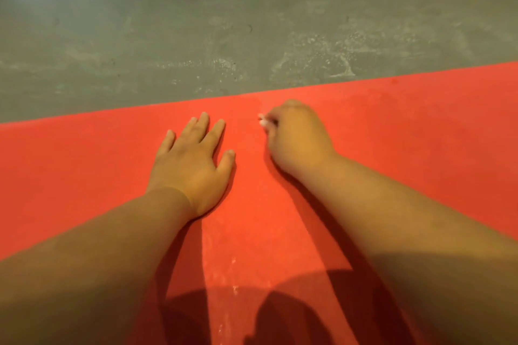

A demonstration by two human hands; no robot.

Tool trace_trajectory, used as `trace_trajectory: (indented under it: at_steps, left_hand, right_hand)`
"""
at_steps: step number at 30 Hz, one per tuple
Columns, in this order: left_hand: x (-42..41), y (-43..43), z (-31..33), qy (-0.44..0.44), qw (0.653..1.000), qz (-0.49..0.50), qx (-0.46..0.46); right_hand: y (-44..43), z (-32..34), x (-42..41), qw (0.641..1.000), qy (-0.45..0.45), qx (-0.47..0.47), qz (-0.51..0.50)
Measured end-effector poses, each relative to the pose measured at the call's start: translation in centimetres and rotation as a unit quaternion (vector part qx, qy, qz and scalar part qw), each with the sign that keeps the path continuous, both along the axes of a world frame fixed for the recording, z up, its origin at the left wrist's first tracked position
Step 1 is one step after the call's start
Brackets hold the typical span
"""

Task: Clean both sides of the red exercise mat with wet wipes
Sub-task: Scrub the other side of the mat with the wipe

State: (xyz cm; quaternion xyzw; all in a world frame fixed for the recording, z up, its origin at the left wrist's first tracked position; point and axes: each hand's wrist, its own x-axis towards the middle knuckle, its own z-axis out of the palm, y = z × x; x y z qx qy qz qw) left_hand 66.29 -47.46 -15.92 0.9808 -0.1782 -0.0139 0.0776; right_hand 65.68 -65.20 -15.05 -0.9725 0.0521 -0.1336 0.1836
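Left of centre, the person's left hand (193,157) lies flat, fingers spread, bracing the flat red foam exercise mat (392,134) that fills the lower frame. Right of centre, the right hand (297,137) curls round a small crumpled white wet wipe (263,120) pressed near the mat's far edge, so wiping this side seems to be the step in hand. The next move likely calls for firm strokes over the pale streaks (234,274) at lower centre, while across the upper frame runs a bare grey concrete floor (252,22), scuffed whitish toward the right.
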Motion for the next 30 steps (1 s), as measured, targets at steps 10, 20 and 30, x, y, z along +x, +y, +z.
trace_trajectory:
  at_steps: [10, 20, 30]
  left_hand:
    - [0.0, 0.0, 0.2, -0.002, 1.0, 0.0, 0.004]
    - [0.1, 0.1, 0.2, -0.001, 1.0, -0.001, -0.001]
    - [-0.1, 0.0, 0.3, -0.003, 1.0, 0.006, -0.006]
  right_hand:
    - [-9.0, 0.4, 3.6, 0.97, 0.029, -0.025, -0.241]
    - [-1.4, 1.3, 5.4, 0.997, 0.061, 0.034, -0.046]
    - [2.0, 1.0, 7.0, 0.998, 0.056, 0.036, -0.018]
